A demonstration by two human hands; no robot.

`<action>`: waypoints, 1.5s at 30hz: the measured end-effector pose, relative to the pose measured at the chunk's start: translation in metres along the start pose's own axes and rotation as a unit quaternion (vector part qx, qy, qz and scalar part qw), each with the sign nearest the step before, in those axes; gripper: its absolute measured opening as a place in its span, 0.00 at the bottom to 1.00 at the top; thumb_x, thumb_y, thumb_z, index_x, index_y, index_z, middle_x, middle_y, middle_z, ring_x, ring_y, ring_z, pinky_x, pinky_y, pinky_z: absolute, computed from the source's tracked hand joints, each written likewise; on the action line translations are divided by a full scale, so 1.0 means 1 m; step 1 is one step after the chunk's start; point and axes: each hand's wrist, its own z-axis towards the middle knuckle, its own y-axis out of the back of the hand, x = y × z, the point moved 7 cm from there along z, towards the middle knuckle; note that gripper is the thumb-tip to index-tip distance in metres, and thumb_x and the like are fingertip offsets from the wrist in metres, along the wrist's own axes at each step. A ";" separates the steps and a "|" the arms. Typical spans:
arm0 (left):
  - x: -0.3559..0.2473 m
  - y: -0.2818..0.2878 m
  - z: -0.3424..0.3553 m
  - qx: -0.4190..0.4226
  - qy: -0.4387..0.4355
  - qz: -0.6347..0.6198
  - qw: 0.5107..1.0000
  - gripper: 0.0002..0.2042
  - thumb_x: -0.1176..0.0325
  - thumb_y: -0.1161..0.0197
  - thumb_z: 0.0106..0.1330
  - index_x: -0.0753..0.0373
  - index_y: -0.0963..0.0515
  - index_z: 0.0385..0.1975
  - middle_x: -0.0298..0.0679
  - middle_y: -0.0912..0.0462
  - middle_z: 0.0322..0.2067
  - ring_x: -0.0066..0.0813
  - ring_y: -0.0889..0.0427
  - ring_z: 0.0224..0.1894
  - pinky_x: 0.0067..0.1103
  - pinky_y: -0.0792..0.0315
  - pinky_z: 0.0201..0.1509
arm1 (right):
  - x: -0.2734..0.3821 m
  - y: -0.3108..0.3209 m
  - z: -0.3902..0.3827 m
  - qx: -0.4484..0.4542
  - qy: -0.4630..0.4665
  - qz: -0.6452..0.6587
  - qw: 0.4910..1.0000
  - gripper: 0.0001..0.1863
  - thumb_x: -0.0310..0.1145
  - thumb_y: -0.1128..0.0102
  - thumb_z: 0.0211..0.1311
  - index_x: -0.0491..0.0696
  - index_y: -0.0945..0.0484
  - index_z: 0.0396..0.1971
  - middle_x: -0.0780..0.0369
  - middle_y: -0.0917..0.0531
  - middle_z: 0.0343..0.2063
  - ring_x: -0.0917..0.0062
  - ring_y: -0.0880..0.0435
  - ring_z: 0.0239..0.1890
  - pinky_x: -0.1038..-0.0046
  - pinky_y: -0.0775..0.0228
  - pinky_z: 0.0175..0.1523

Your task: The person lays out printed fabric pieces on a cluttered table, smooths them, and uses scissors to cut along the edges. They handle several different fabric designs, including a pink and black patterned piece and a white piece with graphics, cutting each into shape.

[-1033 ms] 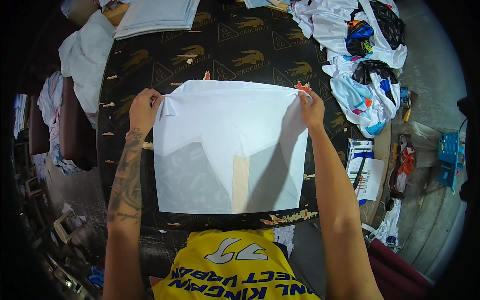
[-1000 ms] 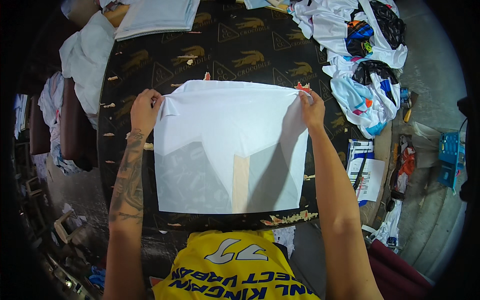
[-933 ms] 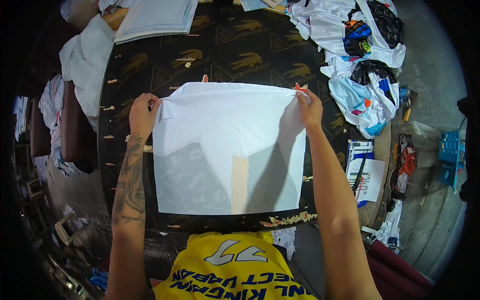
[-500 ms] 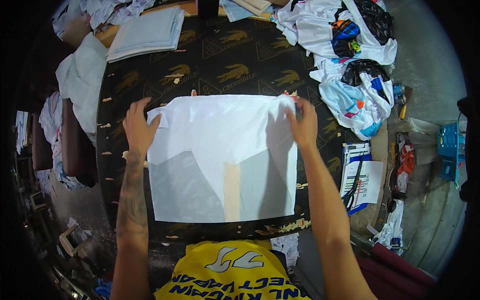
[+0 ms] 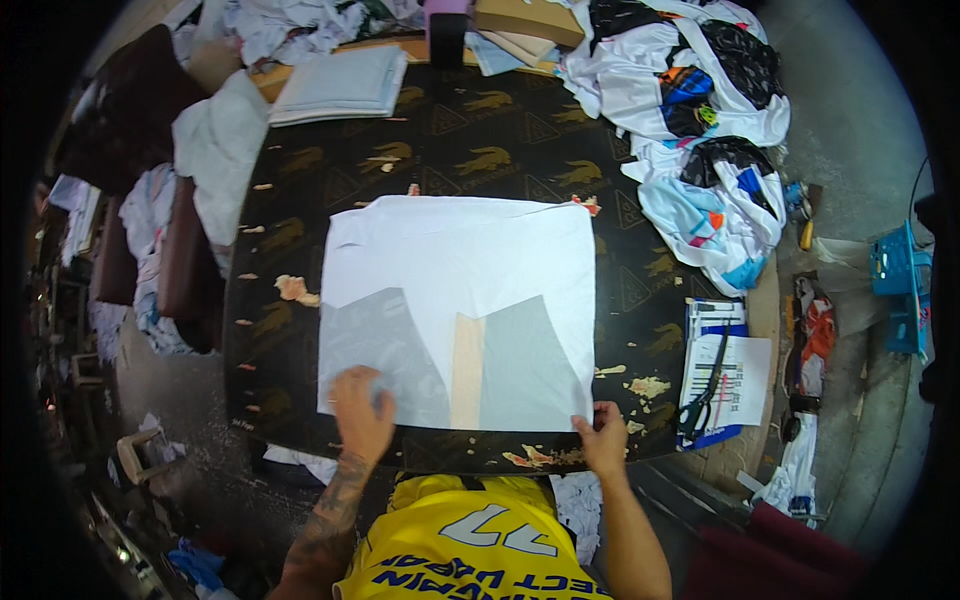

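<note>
A folded white cloth (image 5: 450, 245) lies flat on the dark patterned table (image 5: 280, 370). Through its near half show two grey panels and a narrow beige strip (image 5: 467, 385). My left hand (image 5: 362, 412) rests on the cloth near its close left corner, fingers bent slightly and thumb spread away from them. At the close right corner, my right hand (image 5: 603, 440) pinches the cloth's edge between thumb and fingers.
Black scissors (image 5: 700, 408) lie over papers (image 5: 745, 380) at the right edge. A stack of folded pale cloth (image 5: 338, 85) sits far left, and a heap of white and coloured garments (image 5: 640, 75) far right. A blue plastic basket (image 5: 897, 285) stands beyond the table.
Both hands have come from the cloth's far corners back to its near edge. The left now lies on the cloth and the right grips the near right corner. The view has shifted slightly.
</note>
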 end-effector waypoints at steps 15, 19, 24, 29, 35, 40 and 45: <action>-0.102 -0.049 -0.004 -0.012 -0.026 -0.017 0.999 0.17 0.71 0.34 0.62 0.63 0.21 0.52 0.45 0.21 0.49 0.49 0.25 0.56 0.42 0.33 0.62 | -0.008 0.039 0.035 0.158 0.036 -0.106 0.981 0.21 0.51 0.22 0.64 0.46 0.17 0.32 0.58 0.14 0.25 0.63 0.14 0.29 0.62 0.23 0.38; -0.221 -0.101 -0.013 0.198 -0.237 -0.048 0.950 0.19 0.68 0.32 0.62 0.57 0.15 0.55 0.42 0.21 0.52 0.48 0.25 0.60 0.46 0.36 0.66 | 0.016 0.112 0.106 0.077 0.079 -0.032 0.993 0.21 0.49 0.26 0.68 0.44 0.17 0.32 0.55 0.14 0.25 0.65 0.13 0.30 0.63 0.23 0.40; -0.222 -0.104 0.020 0.133 -0.103 -0.121 0.978 0.13 0.69 0.31 0.63 0.59 0.14 0.47 0.43 0.18 0.50 0.48 0.23 0.56 0.42 0.31 0.61 | 0.064 0.222 0.239 -0.128 0.180 -0.040 0.974 0.17 0.43 0.28 0.69 0.43 0.16 0.33 0.55 0.15 0.23 0.65 0.14 0.27 0.61 0.26 0.35; -0.150 -0.070 0.024 0.029 -0.026 -0.068 0.997 0.10 0.76 0.32 0.63 0.63 0.17 0.44 0.45 0.17 0.40 0.50 0.20 0.49 0.39 0.28 0.56 | 0.092 0.284 0.346 -0.272 0.271 -0.115 0.916 0.10 0.37 0.27 0.66 0.46 0.15 0.37 0.52 0.14 0.28 0.57 0.14 0.31 0.57 0.25 0.40; -0.116 -0.020 -0.002 -0.049 0.056 -0.012 0.997 0.08 0.80 0.34 0.65 0.66 0.18 0.44 0.45 0.17 0.40 0.46 0.19 0.46 0.35 0.25 0.53 | 0.174 0.338 0.366 -0.372 0.341 -0.189 0.843 0.11 0.37 0.36 0.76 0.46 0.20 0.37 0.58 0.19 0.27 0.61 0.18 0.33 0.61 0.29 0.42; -0.190 -0.002 0.075 -0.050 0.026 -0.257 0.965 0.10 0.78 0.33 0.69 0.68 0.17 0.48 0.44 0.17 0.40 0.36 0.16 0.46 0.30 0.25 0.54 | 0.329 0.388 0.222 -0.186 0.530 0.130 0.817 0.20 0.39 0.46 0.87 0.45 0.30 0.30 0.74 0.33 0.28 0.90 0.39 0.32 0.80 0.47 0.35; -0.368 0.045 0.141 0.032 -0.240 -0.439 0.865 0.37 0.70 0.23 0.65 0.61 0.31 0.75 0.43 0.24 0.66 0.36 0.25 0.68 0.33 0.31 0.70 | 0.433 0.383 0.001 -0.011 0.576 0.018 0.817 0.18 0.38 0.40 0.84 0.44 0.26 0.30 0.75 0.30 0.27 0.92 0.35 0.32 0.82 0.45 0.36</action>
